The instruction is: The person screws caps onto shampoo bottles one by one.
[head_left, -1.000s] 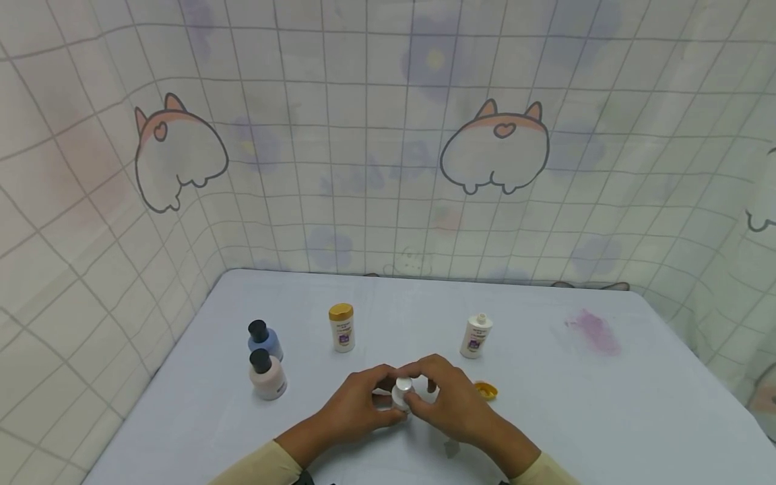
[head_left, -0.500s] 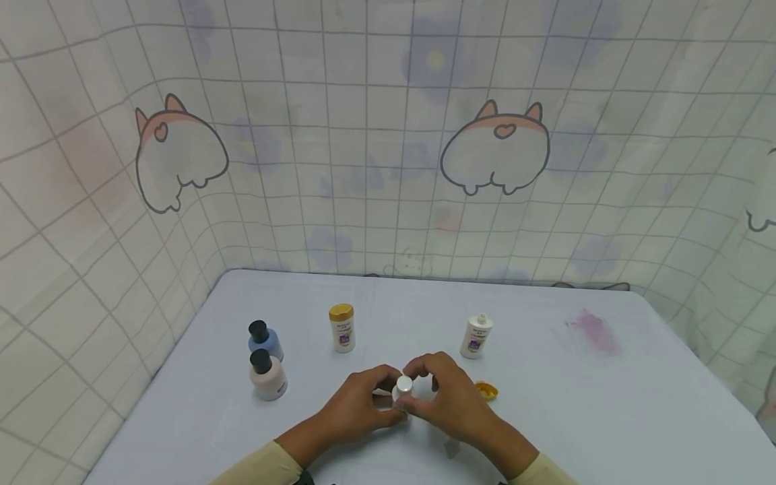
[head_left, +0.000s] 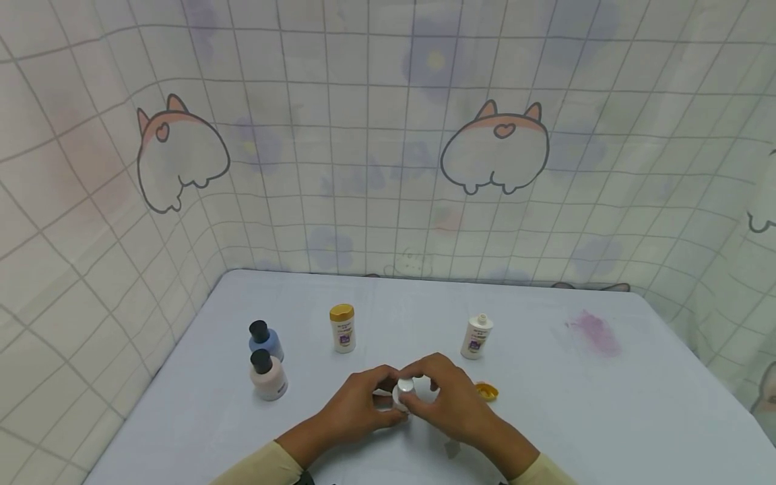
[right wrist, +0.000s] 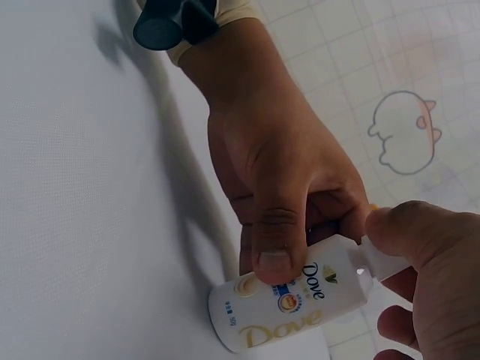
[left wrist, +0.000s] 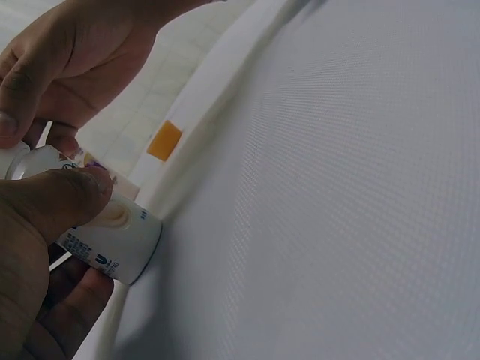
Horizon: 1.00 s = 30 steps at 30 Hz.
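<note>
My left hand (head_left: 358, 406) grips a small white Dove bottle (right wrist: 330, 289) around its body, low over the front middle of the white table. In the right wrist view the left thumb lies across the printed front. The bottle's white cap (head_left: 405, 384) is pinched between the thumb and fingers of my right hand (head_left: 451, 399). The left wrist view shows the bottle's base (left wrist: 135, 259) and the right hand (left wrist: 82, 71) above the cap end. Fingers hide part of the cap and neck.
A yellow cap (head_left: 487, 391) lies beside my right hand. Behind stand a white bottle (head_left: 476, 338) with its narrow neck bare and a gold-lidded white bottle (head_left: 343, 330). Blue (head_left: 267, 342) and pale pink (head_left: 269, 378) black-capped bottles stand left. A pink stain (head_left: 595, 331) marks the table.
Half a second ago my right fingers had loosened off the cap's far side; now they pinch it again. The left hand and bottle have stayed put.
</note>
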Available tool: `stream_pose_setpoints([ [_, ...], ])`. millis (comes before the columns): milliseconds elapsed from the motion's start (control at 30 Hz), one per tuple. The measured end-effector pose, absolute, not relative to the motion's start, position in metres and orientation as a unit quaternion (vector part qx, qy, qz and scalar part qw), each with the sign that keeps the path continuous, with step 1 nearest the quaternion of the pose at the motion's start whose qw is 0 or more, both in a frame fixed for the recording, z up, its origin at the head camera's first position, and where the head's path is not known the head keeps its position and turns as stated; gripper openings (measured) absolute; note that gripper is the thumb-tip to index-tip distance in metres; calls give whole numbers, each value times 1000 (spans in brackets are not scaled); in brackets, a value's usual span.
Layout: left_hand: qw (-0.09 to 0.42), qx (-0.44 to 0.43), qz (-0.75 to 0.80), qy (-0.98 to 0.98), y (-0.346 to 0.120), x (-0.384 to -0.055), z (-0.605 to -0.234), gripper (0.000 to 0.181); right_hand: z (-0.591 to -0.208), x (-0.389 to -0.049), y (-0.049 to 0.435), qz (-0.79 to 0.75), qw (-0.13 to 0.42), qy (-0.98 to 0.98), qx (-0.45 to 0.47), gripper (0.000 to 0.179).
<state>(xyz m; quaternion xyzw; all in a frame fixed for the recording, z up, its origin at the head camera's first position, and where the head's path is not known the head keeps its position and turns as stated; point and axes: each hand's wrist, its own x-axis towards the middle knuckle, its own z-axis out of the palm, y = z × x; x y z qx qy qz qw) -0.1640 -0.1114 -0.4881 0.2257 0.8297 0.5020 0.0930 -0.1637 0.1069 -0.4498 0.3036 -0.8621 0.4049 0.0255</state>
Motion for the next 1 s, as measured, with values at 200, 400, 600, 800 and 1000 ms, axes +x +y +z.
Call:
stream_pose_setpoints([
  [200,91,227,501,830,-111,-164,-488,47,-449,-163,106,399,10,-875,272,32],
  [400,95,222,496,834,-110,-163,-485,49,-452,-164,110,410,15,-858,311,47],
  [600,100,223,496,833,-111,-163,-485,51,-453,-164,110,416,25,-844,338,39],
  [800,98,227,492,835,-111,-165,-487,46,-453,-164,106,403,15,-871,281,29],
  [1000,89,235,485,838,-111,-165,-487,44,-452,-163,107,397,21,-872,284,40],
])
